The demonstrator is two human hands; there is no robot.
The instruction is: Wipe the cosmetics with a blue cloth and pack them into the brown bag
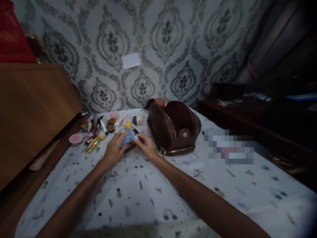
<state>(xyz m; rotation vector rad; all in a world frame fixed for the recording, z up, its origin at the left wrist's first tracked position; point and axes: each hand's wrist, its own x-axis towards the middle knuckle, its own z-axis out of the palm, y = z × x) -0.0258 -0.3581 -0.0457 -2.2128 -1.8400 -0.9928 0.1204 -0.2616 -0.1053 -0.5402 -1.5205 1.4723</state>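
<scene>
My left hand (114,146) is closed on a crumpled light-blue cloth (128,137), which it holds in front of a cluster of cosmetics. Close beside it, my right hand (146,146) pinches at a small item by the cloth's edge. What exactly sits between the right fingers is too small to make out. A dark reddish-brown object (130,145) shows partly below the cloth, mostly hidden by the hands. To the right of my hands stands a brown leather bag (158,127), its top unzipped and gaping.
Gold lipstick tubes (93,145), a pink round compact (76,139), a white tube (103,126) and a blue-and-beige bottle (137,120) lie left and behind. A wooden cabinet (37,109) borders the left. The patterned cloth (138,198) covers the surface; a blurred patch lies right.
</scene>
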